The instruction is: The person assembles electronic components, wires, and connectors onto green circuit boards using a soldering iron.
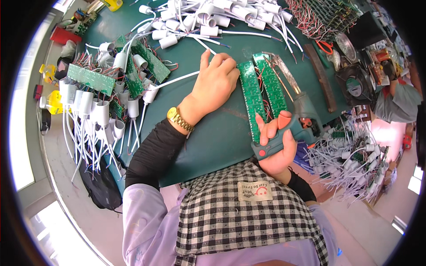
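Note:
My left hand [214, 83] is closed near the far end of a green circuit board panel [251, 95]. A white cable [177, 80] runs from a white lamp socket [150, 94] on the left into that hand; the fingertips and the cable's end are hidden. In my right hand [284, 155] is a green soldering gun [306, 113] with orange parts. Its long metal nozzle and thin tip reach over a second green board panel [273, 86], close to its far end. Red wires lie between the two panels.
White sockets with cables [208, 17] heap at the far side of the green table [213, 133]. Sockets wired to boards [91, 80] pile up on the left. At right are a dark bar [321, 77], orange scissors [326, 47], a fan [353, 86] and another cable pile [350, 159].

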The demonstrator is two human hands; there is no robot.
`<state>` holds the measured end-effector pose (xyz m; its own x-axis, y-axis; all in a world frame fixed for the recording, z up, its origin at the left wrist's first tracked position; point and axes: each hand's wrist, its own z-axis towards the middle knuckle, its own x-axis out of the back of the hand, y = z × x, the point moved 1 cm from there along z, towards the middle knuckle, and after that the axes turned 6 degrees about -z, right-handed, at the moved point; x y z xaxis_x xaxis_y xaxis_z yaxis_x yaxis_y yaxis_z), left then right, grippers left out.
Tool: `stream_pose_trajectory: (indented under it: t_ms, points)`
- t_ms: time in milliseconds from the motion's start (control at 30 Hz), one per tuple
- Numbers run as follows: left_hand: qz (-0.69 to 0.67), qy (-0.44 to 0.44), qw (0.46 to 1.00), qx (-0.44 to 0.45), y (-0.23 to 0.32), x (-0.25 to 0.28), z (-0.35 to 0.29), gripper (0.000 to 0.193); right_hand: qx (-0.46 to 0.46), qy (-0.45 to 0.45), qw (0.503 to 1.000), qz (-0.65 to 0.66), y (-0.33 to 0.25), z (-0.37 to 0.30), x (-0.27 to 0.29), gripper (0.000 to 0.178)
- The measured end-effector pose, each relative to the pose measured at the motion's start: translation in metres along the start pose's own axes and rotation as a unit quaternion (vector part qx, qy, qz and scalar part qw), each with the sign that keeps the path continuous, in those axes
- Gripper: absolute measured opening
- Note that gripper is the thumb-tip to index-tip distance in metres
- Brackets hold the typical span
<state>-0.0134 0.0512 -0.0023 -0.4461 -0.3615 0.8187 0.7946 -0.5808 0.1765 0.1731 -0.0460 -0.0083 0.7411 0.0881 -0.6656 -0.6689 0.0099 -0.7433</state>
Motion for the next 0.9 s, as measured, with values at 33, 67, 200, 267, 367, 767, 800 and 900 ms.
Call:
stream_pose_trajectory:
  t_ms: [33,67,200,267,367,767,800,900]
  points:
    - [-0.006,-0.02,1.0,0.002,0.0,0.002,0.0,0.021,0.002,0.005,1.0,-0.003,0.0,-0.001,0.002,0.038]
    - [-0.001,-0.017,1.0,-0.003,0.0,0.007,0.0,0.021,0.008,0.002,1.0,0.0,0.0,-0.002,0.003,0.038]
    - [-0.031,-0.1,0.994,0.006,0.006,0.039,0.003,0.045,0.022,0.016,1.0,-0.015,-0.003,-0.005,0.013,0.039]
    - [-0.051,-0.113,0.992,0.022,0.006,0.055,0.001,0.053,0.014,-0.006,1.0,-0.024,-0.007,-0.006,0.018,0.039]
    - [0.058,-0.189,0.978,0.065,-0.007,0.067,-0.008,0.061,0.031,-0.005,0.999,-0.024,-0.008,-0.006,0.02,0.039]
    - [-0.188,0.015,0.967,0.172,-0.087,0.051,0.051,0.048,0.065,-0.004,0.998,-0.026,-0.01,-0.006,0.015,0.041]
    - [-0.191,0.021,0.969,0.155,-0.094,0.043,0.055,0.048,0.06,0.01,0.998,-0.016,-0.009,-0.005,0.016,0.041]
    - [-0.097,0.089,0.989,0.07,-0.114,0.03,0.07,0.049,0.048,0.002,0.999,0.004,-0.004,-0.006,0.021,0.041]
